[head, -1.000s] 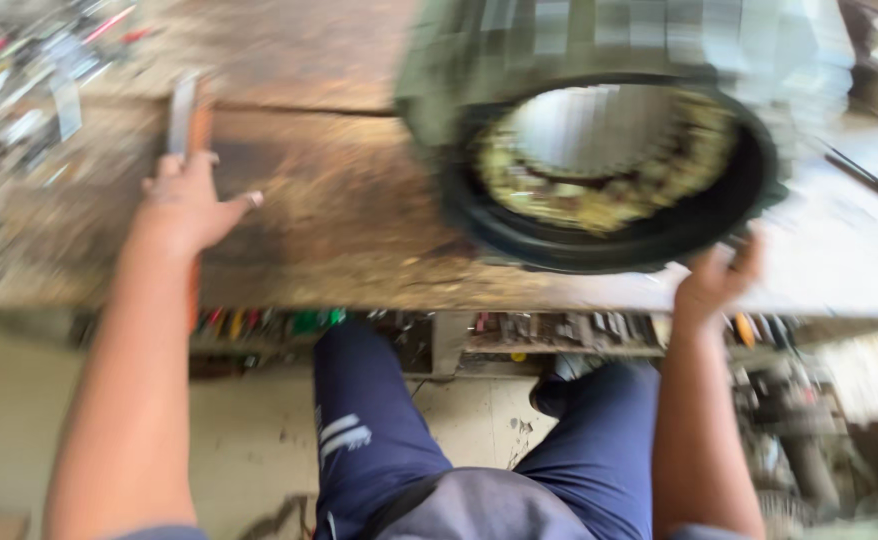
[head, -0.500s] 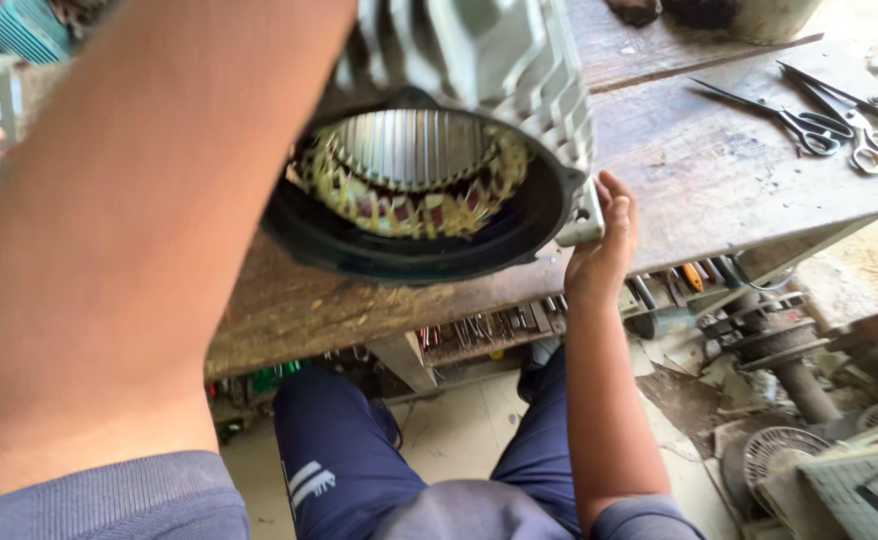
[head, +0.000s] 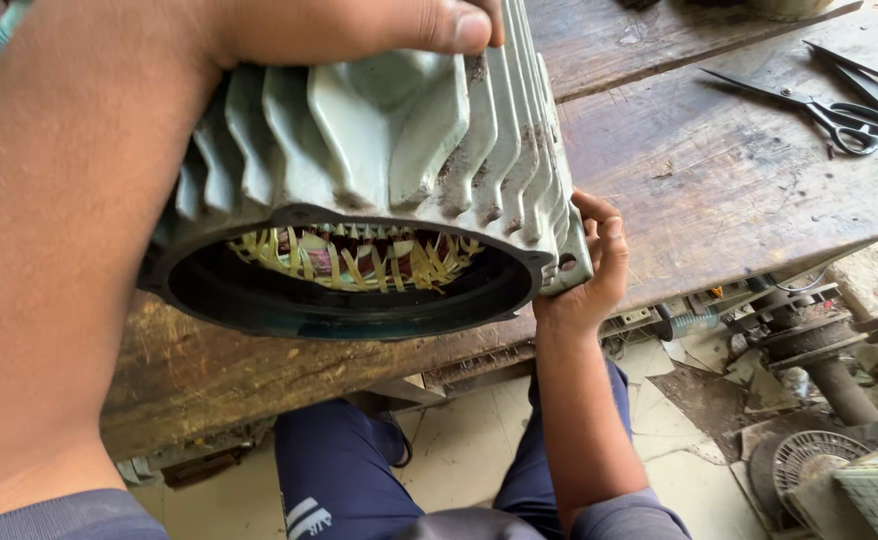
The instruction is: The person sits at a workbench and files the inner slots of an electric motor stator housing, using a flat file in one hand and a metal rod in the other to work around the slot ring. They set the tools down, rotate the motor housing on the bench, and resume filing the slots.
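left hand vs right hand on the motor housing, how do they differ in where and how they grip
The left hand reaches over the top of the motor housing, fingers laid across its cooling fins; the right hand grips the lower side corner at the bench edge. The left forearm crosses close to the camera and looms large; the right arm comes up from below and looks slimmer. Both are bare and touch the housing.

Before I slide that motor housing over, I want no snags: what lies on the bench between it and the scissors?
In the head view, only bare worn wood of the workbench lies between the motor housing and the scissors.
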